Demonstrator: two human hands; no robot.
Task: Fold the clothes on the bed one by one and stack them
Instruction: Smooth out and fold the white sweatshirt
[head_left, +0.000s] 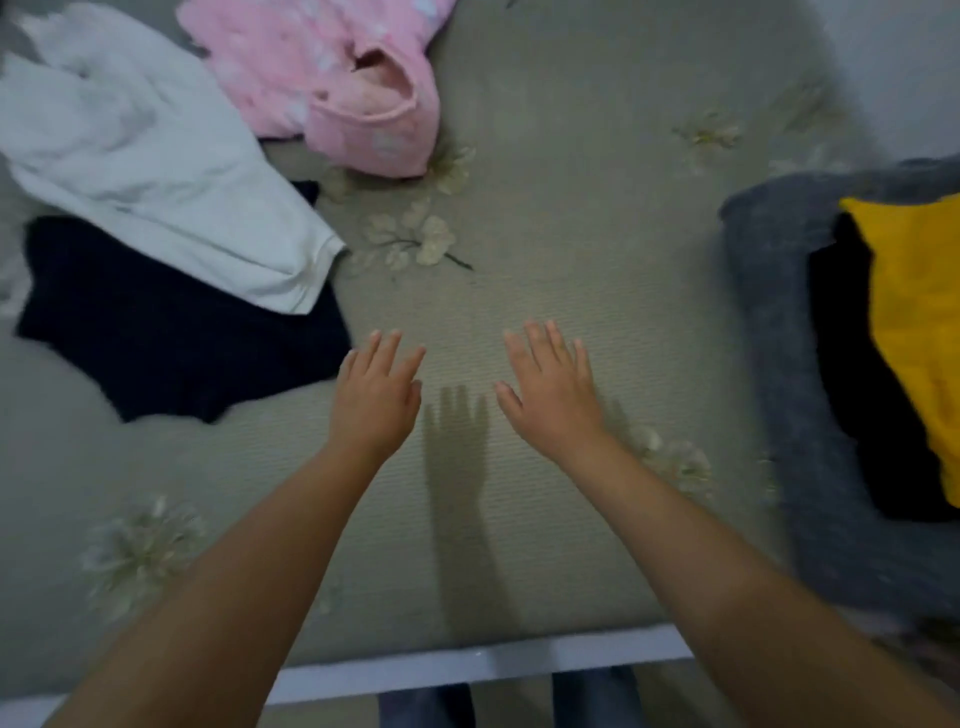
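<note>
Both hands hover flat over the grey-green floral bed sheet (545, 234), fingers straight and spread, grasping nothing: the left hand (376, 400) near the centre, the right hand (553, 395) just beside it to the right. Whether the palms touch the sheet cannot be told.

Left of the left hand, with its corner just beside the fingertips, lies 1 dark navy garment (171, 343), spread loosely. Partly over its far edge lies 1 rumpled white garment (135, 150). Farther off, at the far left-centre, sits 1 fluffy pink garment (322, 78) in a heap.

Well apart to the right of the right hand is a stack: 1 grey fuzzy garment (769, 322) at the bottom, 1 black garment (852, 364) on it, and 1 yellow garment (919, 312) on top.

Along the near edge runs 1 white bed rail (467, 662).
</note>
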